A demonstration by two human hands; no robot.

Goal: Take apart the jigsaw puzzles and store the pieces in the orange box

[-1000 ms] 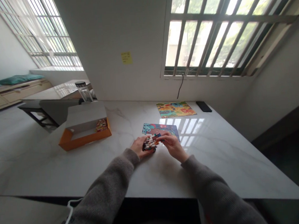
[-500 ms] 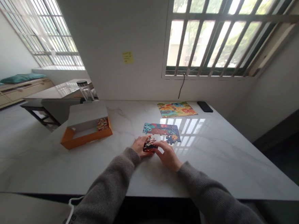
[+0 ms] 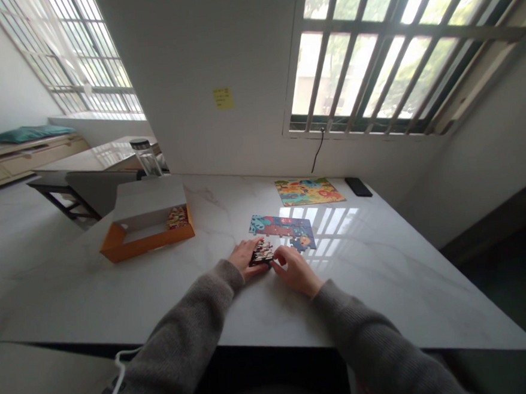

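Note:
My left hand (image 3: 245, 257) is wrapped round a row of puzzle pieces (image 3: 261, 253) standing on edge on the table, thumb on the near side and fingers on the far side. At the right end of that row, my right hand (image 3: 293, 270) has thumb and index finger pinched together on a dark puzzle piece, mostly hidden by the fingertips. Just beyond both hands lies a partly assembled jigsaw puzzle (image 3: 285, 225) in blue, purple and red, with a gap along its near side.
An orange box (image 3: 149, 245) with its lid open stands at left, more puzzle pieces (image 3: 177, 217) packed in its right end. A colourful picture sheet (image 3: 310, 191) and a black phone (image 3: 358, 187) lie at the back of the marble-patterned table (image 3: 386, 284). A yellow note (image 3: 223, 98) sticks to the wall.
My right hand has drawn slightly off the top of the row towards its right end, its fingers curling closer together. The left hand keeps its hold. The view has shifted a little.

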